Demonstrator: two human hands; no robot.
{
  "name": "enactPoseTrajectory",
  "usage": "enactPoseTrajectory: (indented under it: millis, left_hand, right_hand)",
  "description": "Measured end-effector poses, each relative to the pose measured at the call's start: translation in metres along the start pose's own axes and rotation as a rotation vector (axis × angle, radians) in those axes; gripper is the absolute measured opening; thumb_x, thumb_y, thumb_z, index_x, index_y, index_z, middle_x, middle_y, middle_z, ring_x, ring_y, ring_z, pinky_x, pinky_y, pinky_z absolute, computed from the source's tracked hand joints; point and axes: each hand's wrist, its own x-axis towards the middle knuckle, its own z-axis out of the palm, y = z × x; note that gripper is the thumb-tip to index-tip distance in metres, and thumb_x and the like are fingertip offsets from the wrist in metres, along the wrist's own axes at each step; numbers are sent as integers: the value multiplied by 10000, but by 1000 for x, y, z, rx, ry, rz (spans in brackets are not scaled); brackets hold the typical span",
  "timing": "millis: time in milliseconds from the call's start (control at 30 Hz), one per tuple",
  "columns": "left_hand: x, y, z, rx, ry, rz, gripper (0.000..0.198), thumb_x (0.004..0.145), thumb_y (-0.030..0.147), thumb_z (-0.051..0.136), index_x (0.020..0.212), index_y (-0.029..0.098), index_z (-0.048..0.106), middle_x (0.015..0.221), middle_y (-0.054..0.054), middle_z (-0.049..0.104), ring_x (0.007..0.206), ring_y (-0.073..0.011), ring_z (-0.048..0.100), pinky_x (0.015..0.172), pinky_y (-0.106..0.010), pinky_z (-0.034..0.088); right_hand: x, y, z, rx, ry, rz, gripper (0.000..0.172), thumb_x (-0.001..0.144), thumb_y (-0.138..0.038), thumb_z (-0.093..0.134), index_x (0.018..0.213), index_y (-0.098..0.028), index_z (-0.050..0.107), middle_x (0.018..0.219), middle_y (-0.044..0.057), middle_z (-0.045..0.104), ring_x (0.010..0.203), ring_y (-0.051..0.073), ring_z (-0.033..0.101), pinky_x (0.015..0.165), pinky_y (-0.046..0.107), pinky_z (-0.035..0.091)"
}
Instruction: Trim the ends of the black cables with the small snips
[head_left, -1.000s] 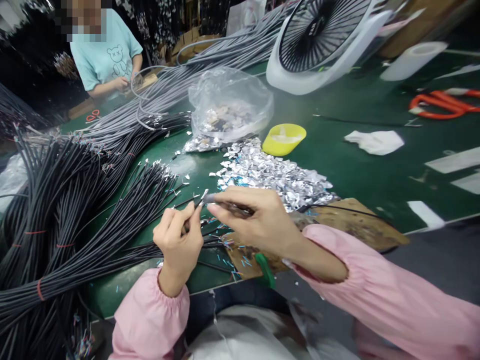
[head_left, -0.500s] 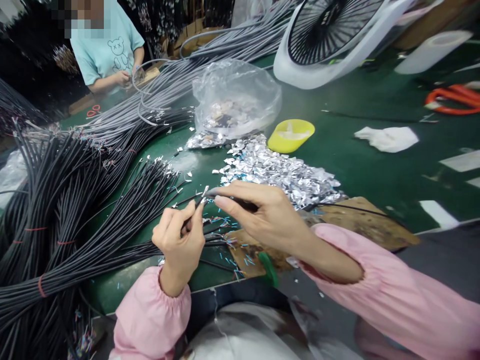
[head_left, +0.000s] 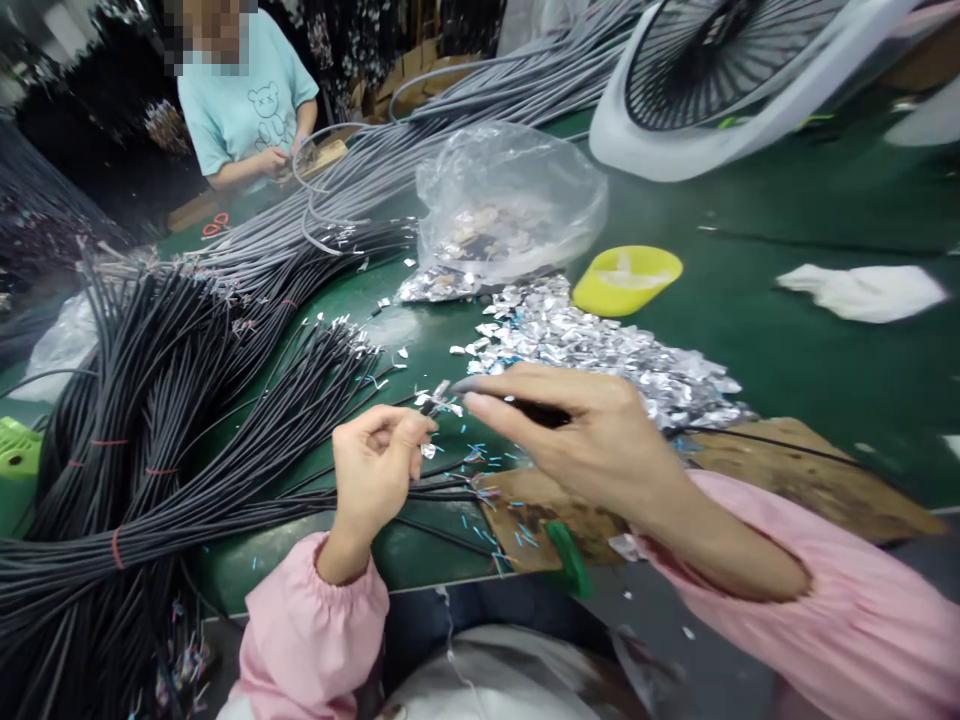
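Observation:
My left hand (head_left: 379, 465) is closed around a thin black cable, its stripped end (head_left: 431, 402) poking out past thumb and forefinger with silvery foil on it. Thumb and forefinger of my right hand (head_left: 570, 420) come together right beside that foil. A dark shape shows between these fingers, and I cannot make out what they pinch. One fingertip looks grey. Behind my right hand spreads a heap of silver foil scraps (head_left: 600, 345). Black cables with stripped ends (head_left: 337, 345) lie in bundles to the left of my left hand.
A clear plastic bag (head_left: 510, 200) of scraps and a yellow scoop-like container (head_left: 628, 280) stand behind the heap. A white fan (head_left: 675, 150) is at the back. A stained brown board (head_left: 810, 475) and green clip-like piece (head_left: 568, 558) lie near the front edge. Across the table, a person (head_left: 255, 110) works.
The view has shifted left, so things appear farther right. The foil at the cable end looks more spread out, and my right fingertips are slightly farther from my left hand.

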Motion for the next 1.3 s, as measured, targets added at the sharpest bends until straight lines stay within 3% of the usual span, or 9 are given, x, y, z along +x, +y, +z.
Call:
enactPoseTrajectory:
  millis: [100, 233, 500, 600, 800, 967, 1067, 1167, 1300]
  left_hand:
    - [-4, -3, 5, 154, 155, 173, 146, 719, 289, 668, 649, 164, 642, 589, 5, 589, 504, -88, 521, 465, -205, 410]
    - [-8, -6, 9, 364, 166, 385, 134, 750, 250, 648, 639, 177, 640, 601, -2, 586, 539, -99, 498, 512, -225, 415]
    - [-5, -5, 7, 320, 78, 314, 82, 792, 224, 589, 773, 183, 658, 719, -18, 601, 635, -112, 553, 547, -211, 446]
    - [-4, -3, 3, 307, -13, 307, 193, 847, 258, 519, 730, 186, 655, 681, -12, 592, 630, -112, 544, 562, -216, 432]
    - [0, 12, -16, 319, -390, 177, 372, 870, 301, 455, 564, 177, 624, 533, -3, 548, 501, -104, 487, 493, -225, 376]
    - [3, 13, -22, 508, -124, 246, 237, 814, 233, 532, 630, 175, 669, 542, 4, 545, 513, -104, 472, 490, -226, 330]
    - [3, 9, -19, 545, -107, 272, 217, 815, 218, 530, 654, 169, 666, 563, 8, 557, 518, -98, 475, 490, -216, 328]
    - [3, 7, -16, 558, -67, 243, 271, 849, 212, 475, 639, 161, 638, 574, 8, 569, 537, -96, 493, 514, -211, 343]
    - [2, 5, -13, 483, 13, 217, 289, 867, 235, 452, 644, 158, 619, 588, 7, 572, 553, -100, 514, 527, -208, 367]
  right_hand:
    - [1, 0, -1, 40, 41, 60, 127, 744, -321, 647, 744, -202, 692, 644, 24, 659, 540, 142, 573, 457, 251, 435]
    - [-1, -5, 1, 91, 14, 72, 203, 732, -319, 661, 566, -209, 619, 475, -15, 536, 393, 102, 437, 348, 236, 320]
    - [-1, -8, 1, 164, -1, 92, 148, 711, -273, 627, 573, -220, 631, 429, -31, 487, 363, 97, 406, 322, 227, 291]
    - [-1, -7, 1, 153, -48, 87, 142, 714, -217, 596, 582, -221, 647, 431, -35, 500, 360, 93, 414, 323, 222, 298]
    - [3, -4, -3, 197, -181, -138, 187, 793, -186, 536, 672, -231, 671, 615, 6, 640, 540, 128, 568, 487, 243, 439]
    - [7, 0, -7, -5, -68, -93, 107, 807, -232, 586, 741, -186, 657, 671, 30, 609, 582, 127, 545, 528, 248, 437]
    - [4, 2, -3, -27, -70, -231, 43, 772, -185, 630, 763, -148, 650, 696, 40, 589, 617, 125, 553, 543, 237, 447]
    - [0, 2, 3, 4, -120, -389, 116, 791, -80, 539, 755, -135, 635, 709, 46, 574, 608, 109, 538, 503, 209, 430]
    - [-1, 2, 6, -14, -31, -341, 128, 790, -53, 524, 780, -140, 617, 697, 38, 569, 608, 109, 533, 513, 212, 433]
